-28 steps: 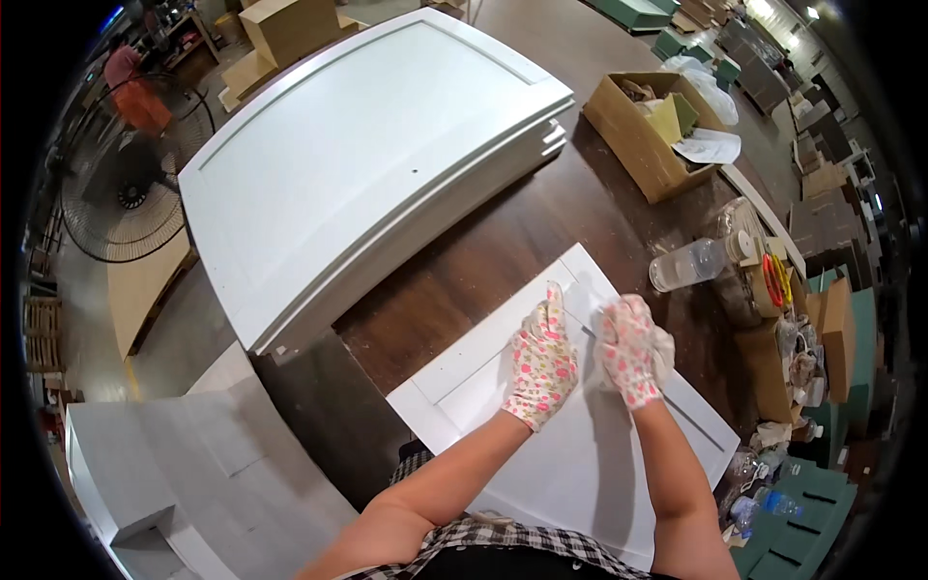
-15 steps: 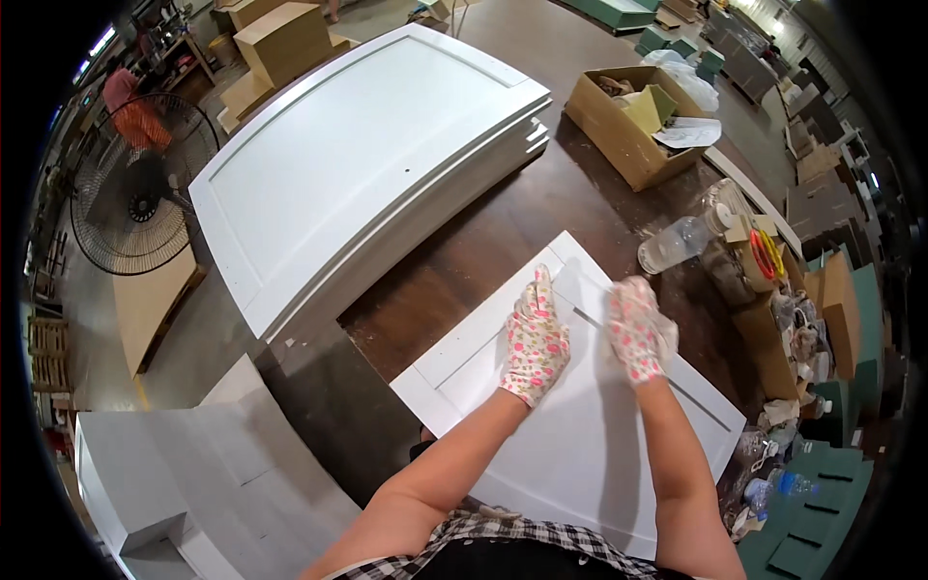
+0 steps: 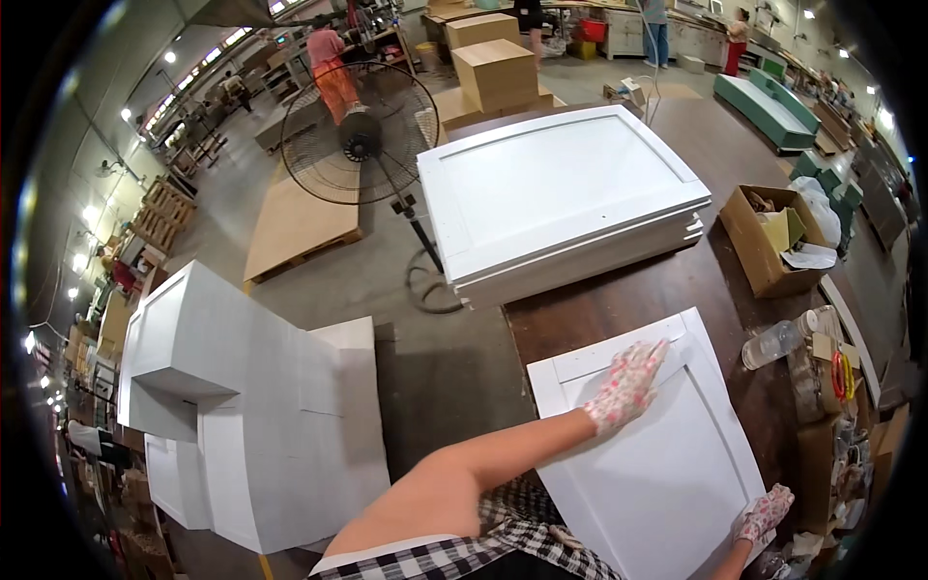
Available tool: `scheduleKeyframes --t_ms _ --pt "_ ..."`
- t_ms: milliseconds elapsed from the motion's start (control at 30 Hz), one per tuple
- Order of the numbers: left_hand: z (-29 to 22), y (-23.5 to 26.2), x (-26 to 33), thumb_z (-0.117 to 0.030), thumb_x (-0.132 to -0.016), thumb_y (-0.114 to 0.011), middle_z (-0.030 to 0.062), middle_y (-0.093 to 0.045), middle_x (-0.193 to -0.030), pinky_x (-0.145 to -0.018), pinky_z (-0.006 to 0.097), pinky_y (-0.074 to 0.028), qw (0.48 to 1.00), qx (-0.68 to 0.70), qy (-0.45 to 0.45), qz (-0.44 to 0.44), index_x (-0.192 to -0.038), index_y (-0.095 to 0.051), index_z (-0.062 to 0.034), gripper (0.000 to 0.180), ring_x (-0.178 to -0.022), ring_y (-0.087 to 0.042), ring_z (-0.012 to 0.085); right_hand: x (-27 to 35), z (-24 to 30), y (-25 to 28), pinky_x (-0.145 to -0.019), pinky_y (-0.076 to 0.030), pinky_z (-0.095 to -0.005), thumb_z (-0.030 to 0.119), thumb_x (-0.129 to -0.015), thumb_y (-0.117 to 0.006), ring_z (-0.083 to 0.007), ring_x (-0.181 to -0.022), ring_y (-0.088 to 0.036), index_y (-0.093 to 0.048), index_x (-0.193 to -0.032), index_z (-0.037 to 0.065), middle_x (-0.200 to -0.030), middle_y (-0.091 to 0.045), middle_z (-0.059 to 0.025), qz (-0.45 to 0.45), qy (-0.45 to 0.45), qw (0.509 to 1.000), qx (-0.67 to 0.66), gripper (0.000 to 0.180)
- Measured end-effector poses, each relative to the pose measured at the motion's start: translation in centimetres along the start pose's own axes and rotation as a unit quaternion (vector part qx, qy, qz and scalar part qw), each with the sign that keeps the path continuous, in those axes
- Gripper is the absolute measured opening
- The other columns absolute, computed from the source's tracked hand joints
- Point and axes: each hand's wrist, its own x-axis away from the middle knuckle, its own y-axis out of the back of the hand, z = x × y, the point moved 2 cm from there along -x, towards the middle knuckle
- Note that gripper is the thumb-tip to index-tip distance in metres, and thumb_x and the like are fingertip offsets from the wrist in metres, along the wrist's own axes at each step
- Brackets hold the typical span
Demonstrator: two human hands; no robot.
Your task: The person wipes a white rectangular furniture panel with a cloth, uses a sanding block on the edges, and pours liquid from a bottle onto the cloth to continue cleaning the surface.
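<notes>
A white framed cabinet door panel (image 3: 667, 483) with a curved end rail lies on the brown table in front of me. My left hand (image 3: 626, 385), in a floral glove, rests on its far part with the fingers stretched out flat. At the panel's near right edge is my right hand (image 3: 766, 514), gloved alike, its fingers bent around that edge. Beyond the panel, a stack of similar white door panels (image 3: 570, 184) sits on the same table.
A clear plastic bottle (image 3: 773, 345) and red-and-yellow-handled scissors (image 3: 843, 375) are to the right, near an open cardboard box (image 3: 773, 275). White cabinet pieces (image 3: 280, 416) stand on the floor at left. A pedestal fan (image 3: 360, 135) stands behind, with a person in pink (image 3: 325, 46) beyond.
The view has swung left. My left hand now lies slanted across the panel's far part. My right hand, blurred over the panel before, has moved down to its near right edge.
</notes>
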Motion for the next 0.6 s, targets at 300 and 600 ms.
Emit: scheduleKeyframes --t_ms 300,600 --pt "3.7 -1.8 6.7 -0.027 -0.091 -0.055 0.0269 -0.027 -0.149 -0.116 0.045 -0.021 0.997 -0.053 -0.029 0.051 -0.147 -0.024 0.0005 0.069 -0.142 -0.023 0.0379 -1.0 2.3 -1.1 -0.080 -0.044 -0.0417 0.020 -0.095 -0.041 -0.0325 -0.092 -0.054 -0.057 -0.089 0.001 -0.093 -0.056 -0.0162 -0.027 0.023 0.999 -0.026 0.026" --pt "4.9 -0.5 4.9 -0.036 -0.092 -0.053 0.0268 -0.030 -0.148 -0.114 0.047 -0.021 0.988 -0.065 -0.079 0.113 -0.146 -0.026 0.0027 0.071 -0.139 -0.028 0.0381 -3.7 26.5 -6.9 -0.065 -0.048 -0.0386 0.016 -0.081 -0.055 -0.0262 -0.073 -0.059 -0.058 -0.069 0.009 -0.075 -0.058 -0.0125 -0.111 0.327 0.938 0.044 0.014"
